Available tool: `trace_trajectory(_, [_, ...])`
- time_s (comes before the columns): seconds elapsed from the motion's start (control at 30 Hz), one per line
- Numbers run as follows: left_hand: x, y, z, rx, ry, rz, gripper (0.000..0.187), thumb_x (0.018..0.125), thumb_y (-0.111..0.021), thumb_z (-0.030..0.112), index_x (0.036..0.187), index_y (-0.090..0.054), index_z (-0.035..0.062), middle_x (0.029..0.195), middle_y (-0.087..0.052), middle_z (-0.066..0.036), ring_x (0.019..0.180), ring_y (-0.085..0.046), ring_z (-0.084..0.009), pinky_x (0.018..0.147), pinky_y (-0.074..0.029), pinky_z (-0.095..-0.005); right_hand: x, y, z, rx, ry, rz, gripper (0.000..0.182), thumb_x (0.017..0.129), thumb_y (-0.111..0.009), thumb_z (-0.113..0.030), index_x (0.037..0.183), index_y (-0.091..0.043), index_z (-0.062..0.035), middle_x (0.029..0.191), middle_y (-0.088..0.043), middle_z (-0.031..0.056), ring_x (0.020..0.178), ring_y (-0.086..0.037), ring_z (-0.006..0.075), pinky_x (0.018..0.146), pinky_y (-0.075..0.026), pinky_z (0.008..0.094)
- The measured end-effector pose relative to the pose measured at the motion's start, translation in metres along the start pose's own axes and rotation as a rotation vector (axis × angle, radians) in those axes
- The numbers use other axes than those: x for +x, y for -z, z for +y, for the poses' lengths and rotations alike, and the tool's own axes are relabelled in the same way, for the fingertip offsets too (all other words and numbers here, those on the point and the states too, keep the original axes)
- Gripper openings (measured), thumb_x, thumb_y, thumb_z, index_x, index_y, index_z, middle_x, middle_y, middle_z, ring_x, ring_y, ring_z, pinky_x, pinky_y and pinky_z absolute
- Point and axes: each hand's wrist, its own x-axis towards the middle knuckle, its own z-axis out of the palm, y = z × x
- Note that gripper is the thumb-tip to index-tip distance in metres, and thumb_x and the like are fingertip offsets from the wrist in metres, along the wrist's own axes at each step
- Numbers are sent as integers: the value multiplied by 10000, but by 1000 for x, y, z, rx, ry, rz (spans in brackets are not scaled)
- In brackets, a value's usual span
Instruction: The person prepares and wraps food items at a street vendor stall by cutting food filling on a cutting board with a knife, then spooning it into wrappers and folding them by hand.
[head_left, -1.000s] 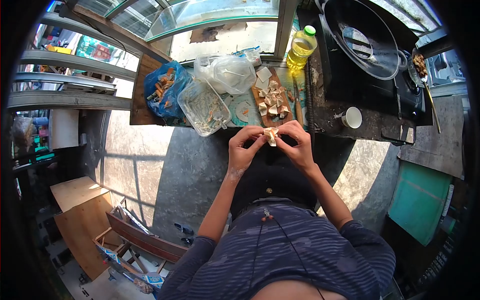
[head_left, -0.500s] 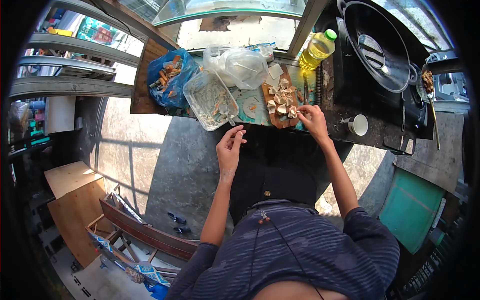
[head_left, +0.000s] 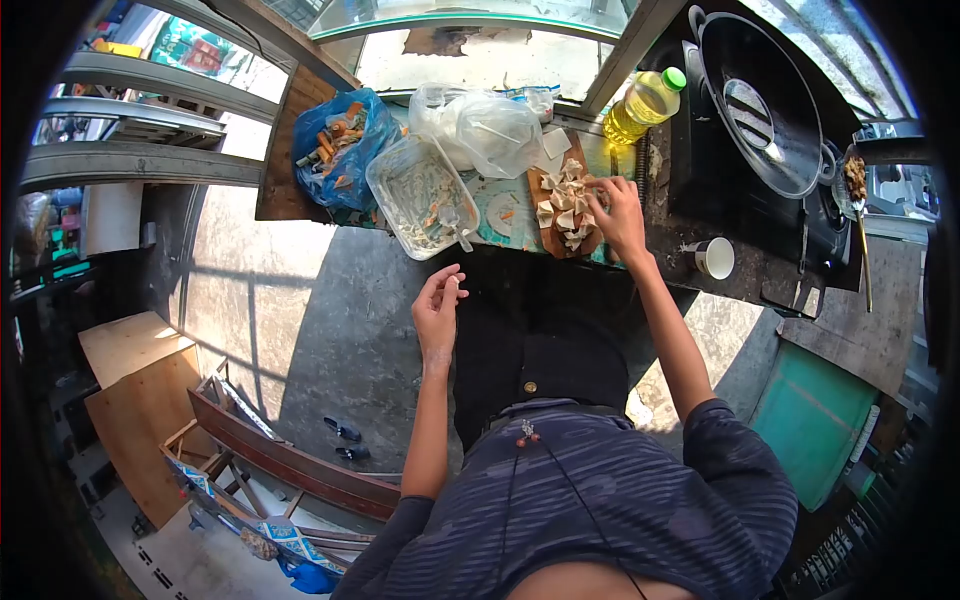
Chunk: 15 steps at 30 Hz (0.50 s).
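Note:
Folded, pale wrapped dumplings (head_left: 563, 207) lie piled on a wooden cutting board (head_left: 548, 246). My right hand (head_left: 622, 222) reaches over the pile's right side, thumb and fingers bent around a dumpling at its edge. My left hand (head_left: 437, 308) is raised in front of the counter, below the clear plastic container (head_left: 412, 188). Its fingers curl toward the thumb, and anything between them is too small to make out. Remnants of pale filling with orange bits and a clear spoon (head_left: 458, 228) are in the container. A square white wrapper (head_left: 555, 143) rests at the board's far end.
A blue plastic bag (head_left: 372, 120) with peelings and a clear bag (head_left: 490, 130) stand behind the container. Rightward are an oil bottle (head_left: 640, 108), a paper cup (head_left: 714, 258) and a large wok (head_left: 765, 110) on a black stove. A metal skimmer (head_left: 862, 230) hangs over the edge.
My right hand has moved away from me, from the board's near right edge to farther up the pile. My left hand has drawn slightly left and toward me.

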Motion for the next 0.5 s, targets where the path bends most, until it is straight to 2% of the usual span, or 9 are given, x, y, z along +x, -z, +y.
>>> trace_trajectory(0.07, [4, 0, 4, -10, -10, 1, 250, 946, -549, 181, 1130, -627, 31, 990, -667, -44, 778, -615, -90, 690, -444, -219, 37, -13, 7, -57, -53, -32, 286, 805, -647, -245, 1058, -652, -111, 1107, -560, 120, 1028, -502, 327, 879, -437, 429])
trace_trajectory(0.17, [8, 3, 12, -14, -39, 4, 247, 947, -545, 176, 1129, -628, 30, 990, -666, -43, 775, -616, -90, 693, -444, -218, 83, -44, 14, -153, -45, -26, 368, 798, -648, -307, 1114, -630, -120, 1134, -549, 133, 1037, -496, 328, 887, -435, 432])
trace_trajectory(0.27, [9, 12, 20, -20, -50, 25, 243, 948, -543, 173, 1125, -629, 30, 989, -666, -43, 772, -615, -89, 690, -443, -219, 109, -75, 29, -340, -9, -33, 432, 772, -662, -328, 1157, -611, -140, 1130, -540, 137, 1055, -485, 328, 885, -434, 430])
trace_trajectory(0.3, [8, 17, 20, -20, -55, 33, 241, 948, -542, 171, 1124, -629, 31, 988, -666, -43, 771, -615, -89, 689, -444, -220, 111, -77, 28, -358, -18, -81, 407, 751, -678, -294, 1126, -620, -147, 1105, -541, 116, 1072, -476, 319, 884, -431, 419])
trace_trajectory(0.4, [13, 32, 17, -33, -68, 60, 234, 947, -543, 158, 1114, -632, 21, 977, -666, -51, 769, -614, -90, 693, -458, -222, 117, -74, 25, -225, -77, -76, 351, 738, -683, -247, 1069, -633, -143, 1072, -534, 101, 1070, -475, 307, 890, -430, 405])
trace_trajectory(0.43, [14, 37, 16, -42, -68, 68, 231, 945, -546, 149, 1108, -633, 10, 969, -666, -59, 768, -612, -92, 699, -472, -223, 116, -73, 22, -285, -35, -7, 284, 745, -676, -212, 1009, -638, -111, 1002, -605, 95, 995, -557, 276, 839, -460, 380])
trace_trajectory(0.5, [16, 47, 13, -44, -57, 61, 229, 942, -551, 137, 1101, -634, -4, 961, -666, -69, 772, -612, -97, 713, -491, -226, 111, -63, 15, -25, -197, -96, 261, 761, -665, -206, 994, -639, -91, 919, -647, 100, 898, -612, 261, 788, -481, 371])
